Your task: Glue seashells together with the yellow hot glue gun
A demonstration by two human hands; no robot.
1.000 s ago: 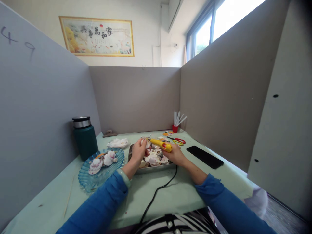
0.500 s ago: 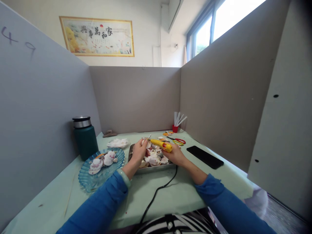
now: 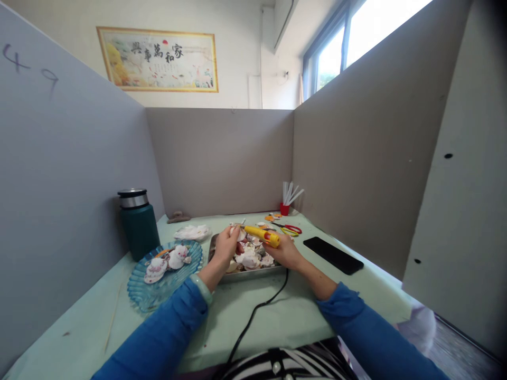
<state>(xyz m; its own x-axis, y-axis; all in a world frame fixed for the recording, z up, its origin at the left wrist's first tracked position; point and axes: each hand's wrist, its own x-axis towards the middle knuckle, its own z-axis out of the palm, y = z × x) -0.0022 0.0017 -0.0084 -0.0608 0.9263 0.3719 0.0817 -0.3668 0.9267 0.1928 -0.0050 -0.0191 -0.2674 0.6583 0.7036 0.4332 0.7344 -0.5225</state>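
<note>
My right hand (image 3: 285,252) grips a yellow hot glue gun (image 3: 259,234), its body slanting up to the left over a metal tray (image 3: 253,274) of seashells (image 3: 250,258). A black cord (image 3: 257,307) trails from below that hand toward my lap. My left hand (image 3: 225,247) is closed on a small pale shell (image 3: 236,232), mostly covered by the fingers. The gun's nozzle points at this shell; whether they touch cannot be made out. To the left, a blue fluted plate (image 3: 144,301) bears white shell pieces (image 3: 166,264) joined in a figure.
A dark green flask (image 3: 138,227) stands behind the plate, near white cotton-like material (image 3: 191,233). Scissors (image 3: 291,229) and a black phone (image 3: 332,255) lie on the right. White glue sticks (image 3: 291,193) stand in a red cup (image 3: 284,209). Grey partitions (image 3: 222,158) enclose the table.
</note>
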